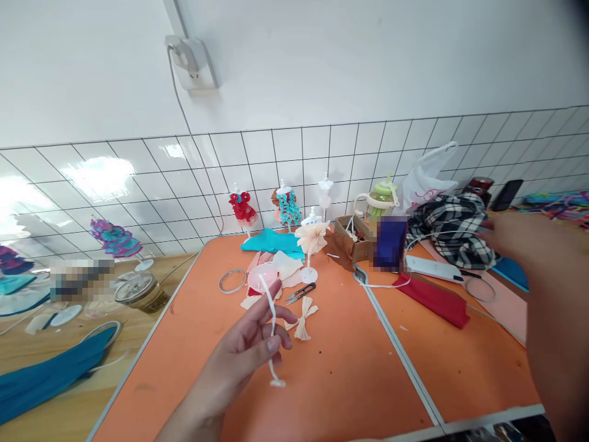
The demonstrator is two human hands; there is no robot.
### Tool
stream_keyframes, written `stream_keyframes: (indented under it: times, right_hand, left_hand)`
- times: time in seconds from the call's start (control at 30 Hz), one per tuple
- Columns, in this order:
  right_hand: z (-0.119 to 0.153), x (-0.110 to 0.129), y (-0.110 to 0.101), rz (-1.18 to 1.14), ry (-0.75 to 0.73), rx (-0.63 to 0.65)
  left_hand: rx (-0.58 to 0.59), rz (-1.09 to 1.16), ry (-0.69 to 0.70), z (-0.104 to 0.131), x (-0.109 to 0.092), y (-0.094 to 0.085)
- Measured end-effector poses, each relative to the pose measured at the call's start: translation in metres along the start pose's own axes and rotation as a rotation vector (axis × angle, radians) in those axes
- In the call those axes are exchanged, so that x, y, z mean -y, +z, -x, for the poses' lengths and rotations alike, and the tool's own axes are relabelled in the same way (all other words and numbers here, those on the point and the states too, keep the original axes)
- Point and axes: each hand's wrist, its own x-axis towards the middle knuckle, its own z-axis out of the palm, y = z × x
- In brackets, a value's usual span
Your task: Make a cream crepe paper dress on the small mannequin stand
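Observation:
My left hand (251, 347) is raised over the orange table, thumb and fingers closed on a short white cord (273, 313) that sticks up above the fingers and hangs below them. Behind it lie a cream fabric bow (302, 319) and small thread snips (301, 293). A mini dress form with a cream ruffled top (313, 236) stands beyond these. At the right, my right hand (499, 232) reaches to the black-and-white checked cloth (453, 224). Its fingers are blurred, and a thin white cord (430, 234) runs up to near their tips.
Dressed mini forms (242, 207) line the tiled wall. A cardboard box (361, 242), a green-lidded bottle (381, 199) and a white plastic bag (426, 181) are at the back. Red fabric (432, 299) lies right of the table seam. Teal fabric (59, 371) and a jar (140, 291) are left.

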Motion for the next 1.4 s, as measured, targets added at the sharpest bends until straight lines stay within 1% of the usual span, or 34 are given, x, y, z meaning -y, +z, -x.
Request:
stream_keyframes:
  times: [0.03,0.1,0.17,0.23,0.27,0.33,0.43,0.5,0.57,0.6,0.63,0.67,0.7,0.73,0.8,0.83,0.87,0.9,0.93,0.97,1.0,1.07,1.13,1.23,1.4]
  right_hand:
    - [0.003,0.011,0.02,-0.048,-0.032,-0.019]
    - [0.009,0.033,0.071,-0.14,-0.096,-0.035]
    - [0.015,0.052,0.125,-0.217,-0.152,-0.013]
    - [0.019,0.064,0.169,-0.32,-0.181,0.026]
    - [0.02,0.068,0.185,-0.413,-0.155,0.034]
    - [0.021,0.073,0.207,-0.605,-0.101,0.04]
    - [0.022,0.075,0.225,-0.808,-0.026,0.046]
    - [0.026,0.076,0.229,-0.907,-0.008,0.06]
    - [0.033,0.076,0.222,-1.026,-0.047,0.087]
    - [0.038,0.076,0.212,-1.081,-0.086,0.101]
    - [0.043,0.076,0.198,-1.116,-0.139,0.099]
    - [0.048,0.075,0.18,-1.103,-0.194,0.072]
    - [0.05,0.073,0.159,-1.045,-0.214,0.093]
    - [0.05,0.071,0.136,-0.941,-0.184,0.159]
    - [0.041,0.061,0.094,-0.613,-0.067,0.32]
    - [0.032,0.053,0.078,-0.418,0.012,0.372]
    - [0.019,0.043,0.068,-0.233,0.072,0.431]
    - [0.005,0.031,0.064,-0.09,0.096,0.508]
    - [-0.01,0.017,0.065,0.012,0.085,0.558]
    - [-0.025,0.002,0.072,0.097,0.08,0.609]
    - [-0.039,-0.013,0.082,0.171,0.088,0.634]
    - [-0.059,-0.04,0.106,0.295,0.166,0.675]
    - [-0.072,-0.06,0.128,0.326,0.215,0.73]
    - [-0.08,-0.073,0.146,0.376,0.245,0.753]
    - [-0.089,-0.074,0.156,0.5,0.27,0.717]
  left_hand:
    - [0.034,-0.002,-0.019,-0.004,0.003,0.005]
    - [0.132,-0.012,-0.08,-0.012,0.01,0.017]
    - [0.165,-0.022,-0.113,-0.021,0.016,0.029]
    - [0.184,-0.05,-0.127,-0.027,0.02,0.036]
    - [0.195,-0.071,-0.132,-0.028,0.021,0.038]
    - [0.215,-0.11,-0.142,-0.03,0.022,0.04]
    - [0.214,-0.116,-0.141,-0.029,0.025,0.04]
    - [0.204,-0.04,-0.135,-0.029,0.028,0.041]
    - [0.216,0.084,-0.148,-0.029,0.033,0.039]
    - [0.217,0.138,-0.162,-0.028,0.035,0.037]
    - [0.206,0.169,-0.17,-0.028,0.037,0.033]
    - [0.185,0.17,-0.168,-0.028,0.038,0.028]
    - [0.149,0.145,-0.159,-0.028,0.039,0.022]
    - [0.106,0.101,-0.138,-0.028,0.039,0.015]
    - [0.032,0.009,-0.108,-0.029,0.039,0.001]
    - [0.001,-0.027,-0.109,-0.03,0.039,-0.006]
    - [-0.041,-0.058,-0.107,-0.032,0.039,-0.011]
    - [-0.077,-0.088,-0.111,-0.033,0.041,-0.015]
    - [-0.108,-0.116,-0.114,-0.035,0.042,-0.018]
    - [-0.13,-0.146,-0.116,-0.037,0.045,-0.02]
    - [-0.136,-0.174,-0.121,-0.038,0.048,-0.021]
    - [-0.122,-0.219,-0.139,-0.04,0.056,-0.022]
    - [-0.1,-0.245,-0.163,-0.042,0.064,-0.024]
    - [-0.093,-0.287,-0.174,-0.042,0.073,-0.029]
    - [-0.086,-0.339,-0.147,-0.042,0.078,-0.034]
